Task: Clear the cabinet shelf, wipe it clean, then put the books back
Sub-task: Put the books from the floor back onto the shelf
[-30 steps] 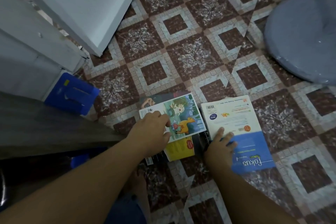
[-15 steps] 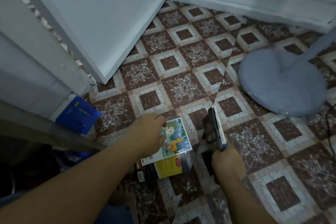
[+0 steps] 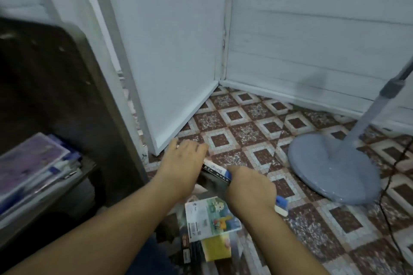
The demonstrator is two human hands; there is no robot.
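I hold a book (image 3: 215, 170) with a dark and blue spine, lifted off the floor at the centre. My right hand (image 3: 250, 187) grips its near end, where a blue and white corner sticks out below my wrist. My left hand (image 3: 183, 163) lies over its far left end and holds it; the thumb is hidden. Under my hands a small pile stays on the tiles: a picture book (image 3: 212, 216) on top, a yellow book (image 3: 215, 249) and dark ones beneath. The dark cabinet (image 3: 67, 96) stands at the left.
A lower cabinet shelf holds a slanted heap of folders and papers (image 3: 33, 163). A white door panel (image 3: 169, 51) stands open behind my hands. At the right a grey-blue fan base (image 3: 330, 167) rests on the patterned tiles, with its pole and a black cord (image 3: 386, 196).
My right hand raised the blue and white book from flat on the floor. My left hand left the picture book and took the lifted book's other end. My view swung up toward the cabinet.
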